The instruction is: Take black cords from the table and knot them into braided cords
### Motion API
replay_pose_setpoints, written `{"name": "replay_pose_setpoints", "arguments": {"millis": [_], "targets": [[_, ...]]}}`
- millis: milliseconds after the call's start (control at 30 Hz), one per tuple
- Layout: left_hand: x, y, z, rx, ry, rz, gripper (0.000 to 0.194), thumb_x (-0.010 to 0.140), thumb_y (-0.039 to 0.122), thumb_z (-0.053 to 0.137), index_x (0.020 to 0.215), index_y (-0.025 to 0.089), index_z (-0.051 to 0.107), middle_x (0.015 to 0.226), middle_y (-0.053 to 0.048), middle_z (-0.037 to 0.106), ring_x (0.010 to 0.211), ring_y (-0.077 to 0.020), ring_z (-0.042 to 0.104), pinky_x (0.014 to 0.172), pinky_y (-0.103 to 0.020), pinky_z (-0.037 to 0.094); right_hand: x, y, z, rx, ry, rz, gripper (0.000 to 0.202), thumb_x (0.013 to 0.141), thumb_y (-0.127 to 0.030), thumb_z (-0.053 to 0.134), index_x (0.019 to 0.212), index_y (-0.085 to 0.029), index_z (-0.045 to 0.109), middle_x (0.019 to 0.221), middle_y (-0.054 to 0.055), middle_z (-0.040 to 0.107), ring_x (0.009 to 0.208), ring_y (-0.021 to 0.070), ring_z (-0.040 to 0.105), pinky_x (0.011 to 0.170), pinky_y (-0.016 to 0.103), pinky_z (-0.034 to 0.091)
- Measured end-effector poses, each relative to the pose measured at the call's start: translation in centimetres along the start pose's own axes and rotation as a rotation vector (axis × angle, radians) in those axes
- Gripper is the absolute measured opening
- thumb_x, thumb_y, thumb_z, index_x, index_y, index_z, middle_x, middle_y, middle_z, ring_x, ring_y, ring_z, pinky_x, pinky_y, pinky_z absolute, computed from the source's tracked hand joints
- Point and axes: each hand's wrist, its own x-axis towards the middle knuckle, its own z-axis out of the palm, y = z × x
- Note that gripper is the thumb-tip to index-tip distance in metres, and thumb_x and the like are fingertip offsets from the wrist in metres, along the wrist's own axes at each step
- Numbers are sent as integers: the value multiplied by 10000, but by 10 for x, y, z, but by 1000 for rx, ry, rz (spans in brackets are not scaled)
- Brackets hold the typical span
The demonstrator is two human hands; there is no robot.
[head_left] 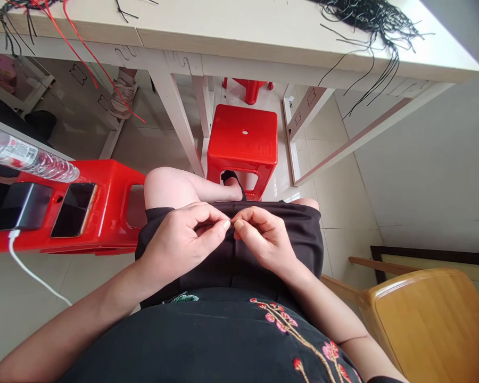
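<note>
Both hands meet above the black cloth over my lap (207, 268). My left hand (187, 236) pinches with thumb and index fingertip together. Close beside it, my right hand (265, 236) makes a similar pinch, the fingertips of the two hands almost touching. Something small and dark shows just under the fingertips, too small to make out against the dark cloth. On the table (231, 26) ahead lie a bundle of black cords (371, 21) at the right and red cords (83, 48) hanging over the edge at the left.
A red stool (243, 133) stands under the table. Another red stool (112, 197) at the left bears a plastic bottle (27, 154), a phone (74, 210) and a dark box with a white cable (27, 205). A wooden chair (435, 319) is at the right. Another person's shoe (123, 97) shows beneath the table.
</note>
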Motion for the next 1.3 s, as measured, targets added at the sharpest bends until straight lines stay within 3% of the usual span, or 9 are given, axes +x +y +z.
{"name": "replay_pose_setpoints", "arguments": {"millis": [300,600,833,900,1000,1100,1167,1300], "targets": [[3,2,2,104,29,-7,122,742,199,535,628,183,574,549,43,559,469,-76,442,447,-183,373,3,7,-1,-691,145,-659,126,824,-91,516,898,-175,575,761,49,636,659,136,529,616,280,465],[4,9,-1,8,-17,-64,132,759,217,530,642,179,578,525,53,537,440,-66,417,410,-173,345,3,11,-2,-834,197,-765,158,787,-82,533,878,-201,581,798,64,628,688,161,557,591,299,464],[1,5,2,57,8,53,106,745,189,531,649,185,577,619,25,576,550,-92,501,506,-190,424,3,1,2,-511,182,-526,131,748,-93,486,678,-197,525,640,11,545,587,121,492,564,263,440],[1,3,4,74,9,108,110,741,172,531,639,182,568,623,23,566,558,-90,499,522,-192,426,3,-1,2,-332,129,-362,128,723,-116,481,623,-192,501,600,-9,518,555,104,461,545,246,416],[2,2,6,42,-8,169,115,741,152,527,637,176,570,633,18,560,582,-91,505,545,-198,430,4,1,2,83,-3,14,98,688,-168,508,591,-179,507,561,-30,500,503,80,420,499,225,374],[3,1,6,-7,-13,135,125,748,154,525,635,177,572,639,16,568,594,-95,517,551,-202,436,6,6,2,495,-98,322,89,662,-202,540,582,-170,522,508,-49,480,448,63,386,471,214,357],[4,0,5,-31,-26,82,130,770,180,525,655,177,587,658,9,590,615,-103,539,559,-204,445,7,8,3,587,-97,372,99,662,-219,571,586,-166,536,509,-49,495,454,62,401,481,213,367],[3,-6,2,-104,-79,10,158,827,265,522,827,176,652,809,-20,676,755,-135,619,682,-223,501,8,3,1,437,-47,282,159,690,-287,642,628,-164,562,557,-37,523,506,65,427,504,208,380]]}}
